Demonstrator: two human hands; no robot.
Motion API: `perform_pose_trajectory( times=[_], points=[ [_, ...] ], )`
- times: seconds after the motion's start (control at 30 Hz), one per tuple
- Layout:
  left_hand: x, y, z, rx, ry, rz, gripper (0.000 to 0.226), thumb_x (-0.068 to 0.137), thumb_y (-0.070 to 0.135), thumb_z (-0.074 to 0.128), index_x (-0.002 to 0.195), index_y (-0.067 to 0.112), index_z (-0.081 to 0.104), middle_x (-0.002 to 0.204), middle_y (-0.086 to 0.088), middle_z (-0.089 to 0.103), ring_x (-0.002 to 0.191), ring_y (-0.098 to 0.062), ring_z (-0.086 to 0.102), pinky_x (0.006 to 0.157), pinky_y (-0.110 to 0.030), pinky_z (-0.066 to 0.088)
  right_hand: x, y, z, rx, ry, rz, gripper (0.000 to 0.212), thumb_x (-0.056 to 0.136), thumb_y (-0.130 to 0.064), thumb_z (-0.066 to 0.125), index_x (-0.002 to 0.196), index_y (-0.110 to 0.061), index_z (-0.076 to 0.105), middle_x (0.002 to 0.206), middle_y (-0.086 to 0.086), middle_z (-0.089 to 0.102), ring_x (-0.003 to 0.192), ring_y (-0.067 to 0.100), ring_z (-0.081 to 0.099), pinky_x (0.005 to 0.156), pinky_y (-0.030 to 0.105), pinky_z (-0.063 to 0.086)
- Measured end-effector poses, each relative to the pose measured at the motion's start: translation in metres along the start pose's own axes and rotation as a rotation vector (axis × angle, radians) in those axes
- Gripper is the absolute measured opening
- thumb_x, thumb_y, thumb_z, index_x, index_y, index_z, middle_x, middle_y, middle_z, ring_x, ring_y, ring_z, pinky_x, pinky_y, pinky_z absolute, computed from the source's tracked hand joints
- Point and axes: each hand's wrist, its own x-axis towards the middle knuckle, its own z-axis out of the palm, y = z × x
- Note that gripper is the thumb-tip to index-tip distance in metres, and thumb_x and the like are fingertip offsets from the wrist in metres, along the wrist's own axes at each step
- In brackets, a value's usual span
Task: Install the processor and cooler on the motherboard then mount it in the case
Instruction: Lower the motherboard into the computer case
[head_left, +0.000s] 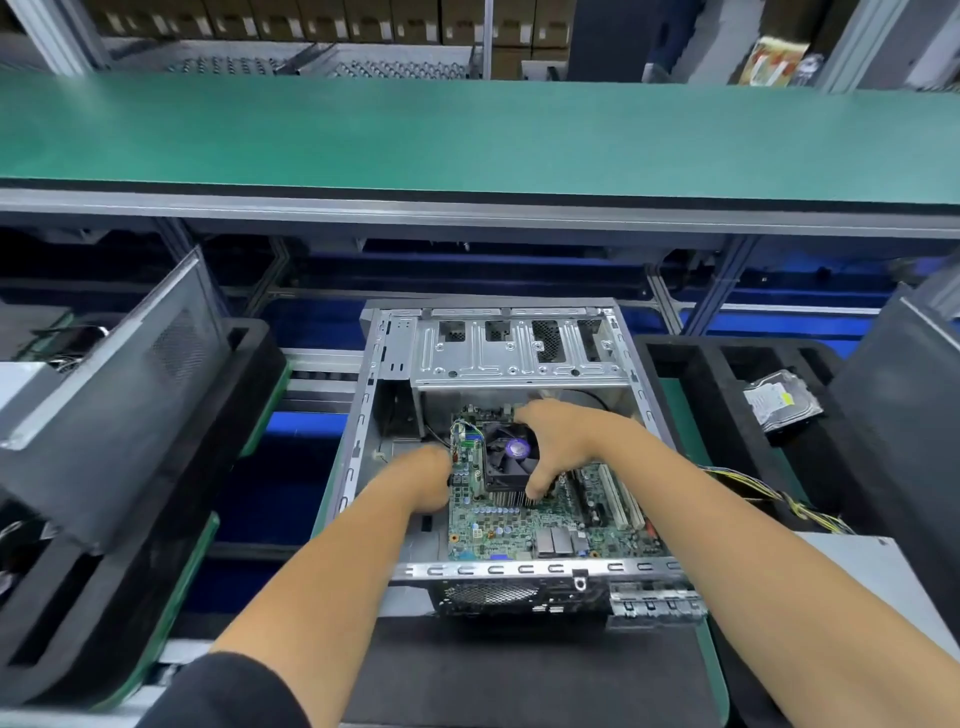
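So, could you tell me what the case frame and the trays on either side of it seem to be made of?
The case frame looks like bare sheet metal: a dull silver sheen, with stamped slots and punched holes. The trays look like black foam: matte, thick-walled, with soft rounded edges, though rigid plastic cannot be ruled out.

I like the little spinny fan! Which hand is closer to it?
Right. The right hand curls around the fan, thumb at its near edge. The left hand holds the motherboard edge, left of the fan.
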Motion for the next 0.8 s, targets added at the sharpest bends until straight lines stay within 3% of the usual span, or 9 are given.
perform_pose_trajectory(
  times=[0.17,0.3,0.37,0.47,0.53,0.63,0.73,0.8],
  points=[
    [0.004,0.002,-0.004,-0.477,0.012,-0.182,0.044,0.093,0.004,0.038,0.137,0.004,0.044,0.137,-0.018,0.048,0.120,-0.033,0.049,0.093,-0.032,0.042,-0.003,0.003,-0.003,0.034,0.005,-0.004,0.121,0.061,-0.048,0.088,0.152,-0.007,0.020,0.157,0.010,0.028,0.141,0.029,0.031,0.109,0.036,0.033],
    [-0.004,0.009,-0.012,-0.692,-0.141,-0.330,0.045,0.095,0.003,0.031,0.139,-0.004,0.038,0.130,-0.018,0.046,0.121,-0.029,0.046,0.096,-0.033,0.039,-0.005,0.004,-0.006,0.018,0.009,-0.002,0.122,0.060,-0.050,0.087,0.153,-0.008,0.020,0.156,0.010,0.029,0.140,0.029,0.032,0.109,0.038,0.034],
    [-0.004,0.007,-0.013,-0.790,-0.182,-0.372,0.038,0.095,0.005,0.035,0.129,-0.003,0.048,0.128,-0.019,0.052,0.118,-0.031,0.052,0.098,-0.037,0.043,-0.006,0.005,-0.008,0.021,0.022,-0.001,0.119,0.059,-0.050,0.088,0.151,-0.007,0.024,0.153,0.010,0.034,0.137,0.028,0.038,0.107,0.036,0.037],
    [-0.006,0.007,-0.014,-1.354,-0.289,-0.477,0.020,0.098,0.010,0.037,0.097,0.003,0.056,0.101,-0.017,0.066,0.098,-0.031,0.063,0.089,-0.044,0.052,-0.008,0.006,-0.010,0.054,0.038,0.001,0.112,0.058,-0.047,0.089,0.147,-0.008,0.032,0.147,0.008,0.043,0.129,0.026,0.045,0.102,0.035,0.042],
    [-0.007,0.008,-0.015,-1.600,-0.429,-0.460,0.042,0.103,0.035,0.029,0.096,0.006,0.059,0.108,-0.017,0.068,0.112,-0.032,0.059,0.093,-0.049,0.048,-0.010,0.008,-0.012,0.075,0.038,-0.003,0.110,0.058,-0.047,0.089,0.145,-0.009,0.034,0.145,0.007,0.045,0.127,0.026,0.047,0.100,0.035,0.043],
    [-0.008,0.012,-0.017,-1.651,-0.574,-0.351,0.095,0.083,0.076,-0.001,0.114,0.013,0.062,0.124,-0.015,0.063,0.118,-0.031,0.055,0.092,-0.045,0.045,-0.011,0.010,-0.013,0.091,0.036,-0.002,0.110,0.058,-0.046,0.089,0.145,-0.008,0.034,0.146,0.007,0.044,0.129,0.026,0.046,0.101,0.034,0.042],
    [-0.011,0.014,-0.018,-1.633,-0.634,-0.323,0.106,0.077,0.081,-0.005,0.134,0.013,0.052,0.131,-0.014,0.058,0.120,-0.030,0.054,0.099,-0.044,0.041,-0.009,0.010,-0.011,0.091,0.044,0.009,0.107,0.058,-0.046,0.090,0.142,-0.008,0.038,0.142,0.008,0.048,0.124,0.027,0.049,0.091,0.028,0.040],
    [-0.011,0.014,-0.016,-1.562,-0.650,-0.354,0.106,0.076,0.082,-0.005,0.136,0.013,0.049,0.130,-0.015,0.059,0.121,-0.031,0.053,0.102,-0.045,0.039,-0.008,0.010,-0.011,0.087,0.045,0.003,0.109,0.058,-0.046,0.090,0.144,-0.007,0.036,0.144,0.008,0.046,0.127,0.027,0.047,0.094,0.029,0.041]
  ],
)
